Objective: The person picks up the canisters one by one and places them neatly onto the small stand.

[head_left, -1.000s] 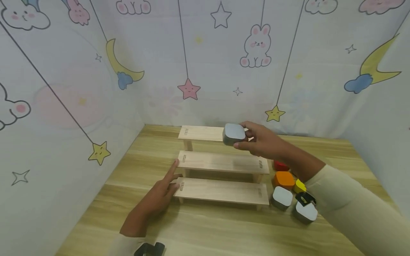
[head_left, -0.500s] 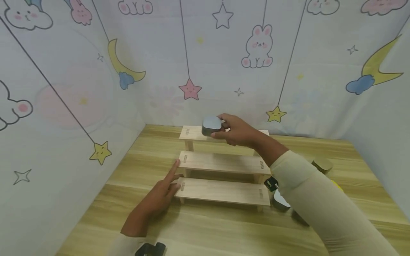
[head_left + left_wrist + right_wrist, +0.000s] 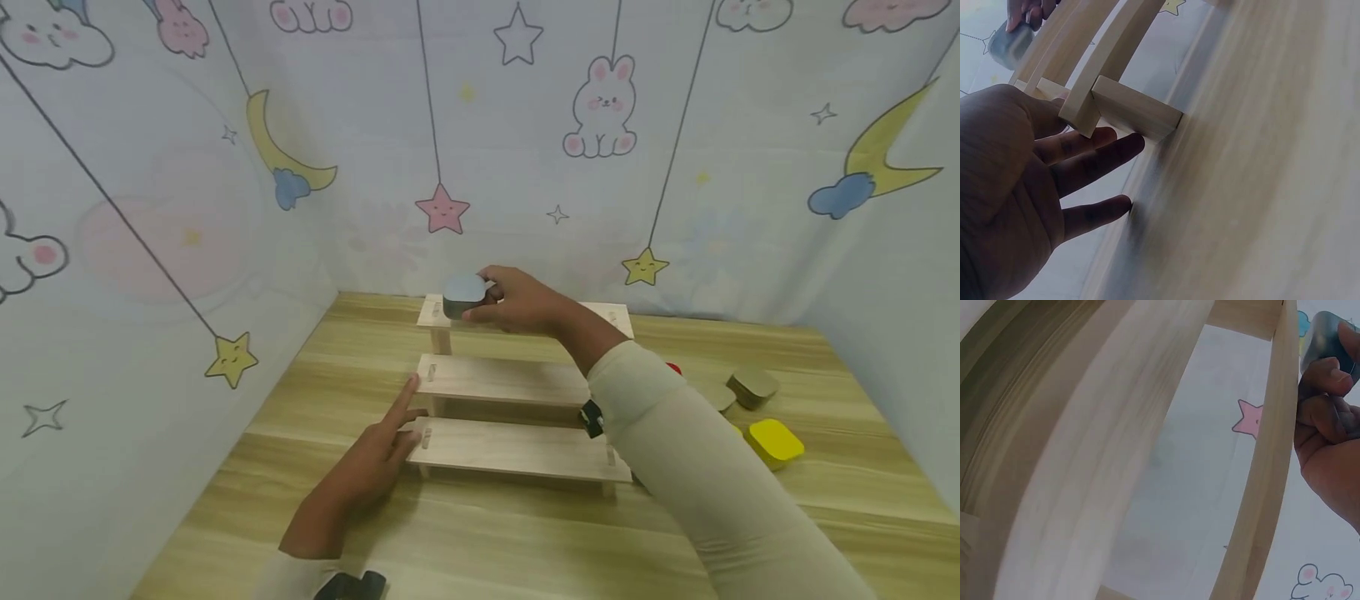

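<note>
Pinching: right hand's fingers are holding grey block at far shelf's left end, contact unclear.
Left hand: spread fingers are touching rack's left side.
Shelving: seemingly just beginning; no released block is showing there.
Waiting: yellow block, brown block are lying right, on worktop.

No text, label, brand, number or sign can be read.
</note>
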{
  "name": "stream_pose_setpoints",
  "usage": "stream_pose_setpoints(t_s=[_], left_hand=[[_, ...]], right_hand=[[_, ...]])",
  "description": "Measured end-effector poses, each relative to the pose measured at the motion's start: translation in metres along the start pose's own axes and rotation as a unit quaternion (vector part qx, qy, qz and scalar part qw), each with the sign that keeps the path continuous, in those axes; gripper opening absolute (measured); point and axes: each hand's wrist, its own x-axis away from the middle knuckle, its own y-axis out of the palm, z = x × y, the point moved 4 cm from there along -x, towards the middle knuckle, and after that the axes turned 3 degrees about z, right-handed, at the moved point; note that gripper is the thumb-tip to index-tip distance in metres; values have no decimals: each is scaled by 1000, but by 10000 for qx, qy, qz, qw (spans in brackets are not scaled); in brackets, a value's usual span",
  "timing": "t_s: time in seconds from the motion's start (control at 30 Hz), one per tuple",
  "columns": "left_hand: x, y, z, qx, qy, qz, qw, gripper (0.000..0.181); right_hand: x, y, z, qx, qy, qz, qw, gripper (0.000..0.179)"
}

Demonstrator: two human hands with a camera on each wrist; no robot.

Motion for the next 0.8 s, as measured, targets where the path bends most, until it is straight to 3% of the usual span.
stream_pose_setpoints(t_s=[0.27, 0.8], left_hand=[[0, -1, -1, -33, -11, 45, 10000, 87], [0, 0, 0, 3, 88, -58, 9999, 84]], right_hand=[[-8, 7, 1, -259, 62, 119, 9996, 67], [-9, 12, -2, 506, 70, 250, 9984, 67]])
